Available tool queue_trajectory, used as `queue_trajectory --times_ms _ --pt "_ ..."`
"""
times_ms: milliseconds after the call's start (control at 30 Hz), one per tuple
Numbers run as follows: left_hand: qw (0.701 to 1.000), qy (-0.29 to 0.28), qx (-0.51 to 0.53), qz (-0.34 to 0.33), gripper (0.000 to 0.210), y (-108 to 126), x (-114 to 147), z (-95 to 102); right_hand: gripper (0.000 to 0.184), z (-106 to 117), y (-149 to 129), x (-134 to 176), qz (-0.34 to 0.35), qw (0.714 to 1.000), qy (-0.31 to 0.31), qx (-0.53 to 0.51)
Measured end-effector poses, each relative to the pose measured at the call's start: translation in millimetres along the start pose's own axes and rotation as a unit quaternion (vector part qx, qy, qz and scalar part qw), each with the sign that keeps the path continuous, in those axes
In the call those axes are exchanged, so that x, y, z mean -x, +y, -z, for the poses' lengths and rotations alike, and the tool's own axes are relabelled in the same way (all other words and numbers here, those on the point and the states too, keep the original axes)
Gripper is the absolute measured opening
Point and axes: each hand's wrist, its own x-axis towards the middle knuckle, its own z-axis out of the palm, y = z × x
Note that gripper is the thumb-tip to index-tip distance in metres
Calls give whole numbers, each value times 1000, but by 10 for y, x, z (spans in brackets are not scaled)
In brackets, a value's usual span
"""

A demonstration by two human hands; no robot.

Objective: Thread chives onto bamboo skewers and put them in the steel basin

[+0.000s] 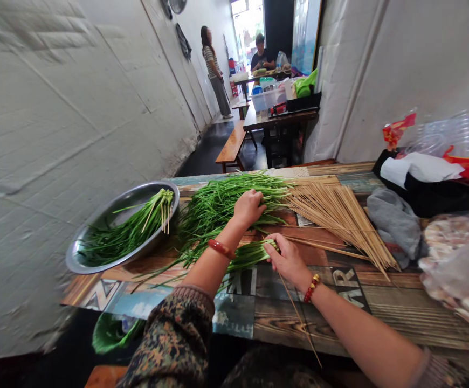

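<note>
Our right grip pinches the pale ends of a small bunch of green stalks, a thin stick slanting below. Our left grip curls on the larger pile of stalks; we cannot tell whether it holds any. Beyond, on our worktop, loose sticks fan rightward and a metal basin stands left.

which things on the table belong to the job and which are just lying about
Seemingly in use:
loose greens
wooden skewers
greens bundle in the right hand
metal bowl

Seemingly just lying about:
grey cloth
filled plastic bag
</note>
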Motion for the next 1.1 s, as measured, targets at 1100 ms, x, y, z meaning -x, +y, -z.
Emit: queue_trajectory --times_ms 1100 --pt "989 110 -89 -52 18 -124 640 877 26 48 -65 54 1 999 -7 39"
